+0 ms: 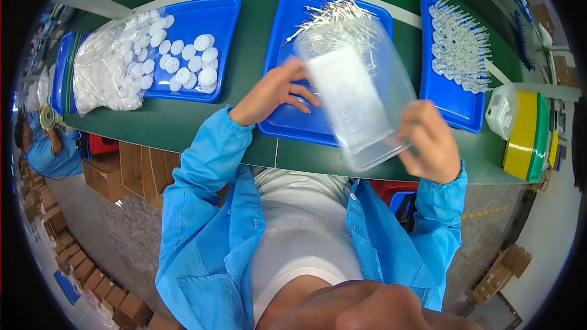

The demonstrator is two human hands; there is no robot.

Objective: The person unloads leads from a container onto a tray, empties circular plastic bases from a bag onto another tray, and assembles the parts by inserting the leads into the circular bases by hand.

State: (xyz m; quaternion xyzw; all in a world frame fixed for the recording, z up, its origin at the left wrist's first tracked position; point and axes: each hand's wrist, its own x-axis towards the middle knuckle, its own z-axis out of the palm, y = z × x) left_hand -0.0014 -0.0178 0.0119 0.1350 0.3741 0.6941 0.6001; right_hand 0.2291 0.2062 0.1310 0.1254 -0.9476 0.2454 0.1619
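Note:
A clear plastic box (391, 79) with a white panel hangs tilted in front of me, slightly blurred. At its near right corner my right hand (431, 140) grips the rim with bent fingers. My left hand (275, 93) meets the box's far left edge; some fingertips go behind it, while others stand loose beside it. Behind and below the box lies a blue tray (272, 119) holding a heap of thin white sticks with dark ends (330, 13), partly seen through the clear plastic.
Left stands a blue tray (227, 18) with white perforated discs (208, 76) and a plastic bag (101, 67) of more discs. The right blue tray (452, 110) carries rows of clear stemmed pieces (458, 43). Beyond it are a small clear tub (502, 110) and a yellow-green bin (524, 137).

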